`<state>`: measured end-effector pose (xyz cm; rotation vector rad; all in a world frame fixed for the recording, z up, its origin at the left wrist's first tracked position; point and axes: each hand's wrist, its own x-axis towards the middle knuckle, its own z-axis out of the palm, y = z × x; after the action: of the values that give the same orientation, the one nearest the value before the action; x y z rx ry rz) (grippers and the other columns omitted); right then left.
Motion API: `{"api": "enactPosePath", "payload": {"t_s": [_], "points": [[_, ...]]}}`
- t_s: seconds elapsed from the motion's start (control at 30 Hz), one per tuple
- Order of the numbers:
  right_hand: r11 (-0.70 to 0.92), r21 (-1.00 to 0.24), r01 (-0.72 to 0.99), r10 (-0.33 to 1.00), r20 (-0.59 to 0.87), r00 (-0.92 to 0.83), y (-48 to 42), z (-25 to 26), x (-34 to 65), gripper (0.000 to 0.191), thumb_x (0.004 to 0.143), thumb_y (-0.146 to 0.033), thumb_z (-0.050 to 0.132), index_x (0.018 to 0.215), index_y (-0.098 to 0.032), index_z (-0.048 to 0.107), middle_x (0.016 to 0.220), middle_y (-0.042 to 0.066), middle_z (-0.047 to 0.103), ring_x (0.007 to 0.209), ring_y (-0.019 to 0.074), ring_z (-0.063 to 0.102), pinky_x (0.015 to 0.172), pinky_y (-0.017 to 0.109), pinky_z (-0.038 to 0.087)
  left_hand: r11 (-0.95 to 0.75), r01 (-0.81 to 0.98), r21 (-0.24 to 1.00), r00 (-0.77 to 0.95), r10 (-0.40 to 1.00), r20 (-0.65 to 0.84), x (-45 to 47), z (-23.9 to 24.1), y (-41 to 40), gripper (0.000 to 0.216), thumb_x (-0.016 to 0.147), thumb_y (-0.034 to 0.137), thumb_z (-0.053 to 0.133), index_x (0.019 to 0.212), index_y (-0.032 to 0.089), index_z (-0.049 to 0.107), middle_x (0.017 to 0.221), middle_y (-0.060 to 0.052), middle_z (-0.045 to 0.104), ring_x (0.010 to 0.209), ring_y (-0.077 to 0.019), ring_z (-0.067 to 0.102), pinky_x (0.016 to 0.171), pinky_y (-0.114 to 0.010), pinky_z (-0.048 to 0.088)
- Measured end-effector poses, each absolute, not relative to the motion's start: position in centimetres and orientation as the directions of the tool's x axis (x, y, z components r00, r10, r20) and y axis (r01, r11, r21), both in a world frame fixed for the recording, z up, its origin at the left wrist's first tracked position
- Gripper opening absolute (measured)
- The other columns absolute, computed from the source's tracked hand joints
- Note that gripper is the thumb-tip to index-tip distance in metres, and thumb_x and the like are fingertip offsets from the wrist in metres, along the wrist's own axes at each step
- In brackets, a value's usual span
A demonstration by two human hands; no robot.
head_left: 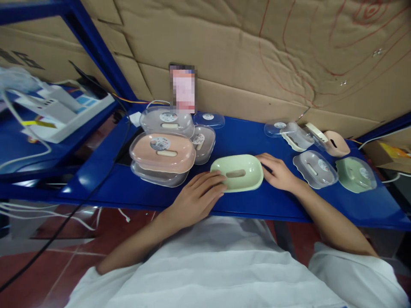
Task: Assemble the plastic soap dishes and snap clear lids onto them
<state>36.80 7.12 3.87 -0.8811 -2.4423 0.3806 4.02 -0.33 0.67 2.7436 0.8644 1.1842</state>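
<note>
Around a pale green slotted tub [241, 183]
Holding left end with left hand [197, 196]; touching right end with right hand [278, 173], cannot tell if gripping.

Pale green dish [250, 172] here, hollow side up, long slot [236, 174] on show, near the blue table's front edge [244, 207]!

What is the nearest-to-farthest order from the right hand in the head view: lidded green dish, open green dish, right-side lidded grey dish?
1. Open green dish, just left of the right hand.
2. Lidded grey dish, right of the hand.
3. Lidded green dish, farther right.
</note>
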Motion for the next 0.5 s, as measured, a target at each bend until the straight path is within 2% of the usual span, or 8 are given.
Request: {"api": "enactPosePath", "payload": {"t_s": [0.07, 0.13, 0.2, 0.27, 0.33, 0.5], "points": [[0.687, -0.445, 0.575, 0.725, 0.469, -0.504, 6.4, 4.5, 37.1, 0.032, 0.113, -0.031, 0.048, 0.138, -0.03, 0.068, 0.12, 0.007, 0.079, 0.108, 0.024, 0.075, 0.096, 0.041, 0.06, -0.847, 0.468, 0.252, 0.569, 0.507, 0.647, 4.1, 0.7, -0.3, 0.023, 0.105, 0.012, 0.064, 0.128, 0.017, 0.064, 0.129, -0.011, 0.076, 0.134, -0.025, 0.067, 0.113, -0.043, 0.057], [0.674, -0.437, 0.595, 0.731, 0.51, -0.454, 5.9, 5.0, 37.0, 0.033, 0.113, -0.035, 0.052, 0.142, -0.031, 0.066, 0.125, 0.008, 0.078, 0.115, 0.0253, 0.074, 0.102, 0.044, 0.059, -0.846, 0.472, 0.249, 0.584, 0.511, 0.631, 4.1, 0.8, -0.2, 0.023, 0.106, 0.013, 0.063, 0.128, 0.017, 0.064, 0.127, -0.011, 0.076, 0.132, -0.0246, 0.068, 0.112, -0.042, 0.057], [0.74, -0.384, 0.552, 0.671, 0.476, -0.568, 5.5, 5.3, 36.5, 0.042, 0.11, -0.045, 0.059, 0.149, -0.03, 0.062, 0.142, 0.011, 0.072, 0.131, 0.0291, 0.069, 0.112, 0.049, 0.055, -0.845, 0.483, 0.232, 0.598, 0.511, 0.617, 4.1, 0.8, -0.2, 0.022, 0.106, 0.013, 0.063, 0.128, 0.017, 0.064, 0.127, -0.01, 0.076, 0.13, -0.0249, 0.069, 0.11, -0.042, 0.057], [0.815, -0.31, 0.49, 0.578, 0.375, -0.724, 5.0, 5.1, 35.6, 0.058, 0.105, -0.057, 0.066, 0.154, -0.028, 0.06, 0.158, 0.014, 0.061, 0.145, 0.0334, 0.059, 0.119, 0.054, 0.048, -0.847, 0.49, 0.207, 0.611, 0.503, 0.611, 4.1, 0.8, -0.1, 0.023, 0.107, 0.014, 0.062, 0.129, 0.017, 0.064, 0.126, -0.01, 0.077, 0.128, -0.0252, 0.07, 0.108, -0.042, 0.056], [0.859, -0.25, 0.447, 0.507, 0.291, -0.811, 4.5, 4.5, 34.5, 0.067, 0.101, -0.063, 0.069, 0.155, -0.024, 0.059, 0.163, 0.017, 0.057, 0.151, 0.0346, 0.053, 0.123, 0.055, 0.044, -0.844, 0.499, 0.195, 0.611, 0.503, 0.612, 4.1, 0.8, -0.1, 0.023, 0.107, 0.015, 0.062, 0.13, 0.017, 0.064, 0.125, -0.01, 0.077, 0.126, -0.0251, 0.071, 0.106, -0.042, 0.055], [0.896, -0.19, 0.4, 0.439, 0.258, -0.861, 3.8, 3.5, 33.0, 0.049, 0.111, -0.047, 0.061, 0.152, -0.021, 0.061, 0.152, 0.014, 0.067, 0.146, 0.0272, 0.059, 0.127, 0.052, 0.036, -0.857, 0.461, 0.232, 0.638, 0.502, 0.584, 3.8, 1.2, -0.3, 0.028, 0.102, 0.026, 0.069, 0.129, 0.019, 0.065, 0.126, -0.009, 0.077, 0.122, -0.0269, 0.07, 0.102, -0.044, 0.052]]}}
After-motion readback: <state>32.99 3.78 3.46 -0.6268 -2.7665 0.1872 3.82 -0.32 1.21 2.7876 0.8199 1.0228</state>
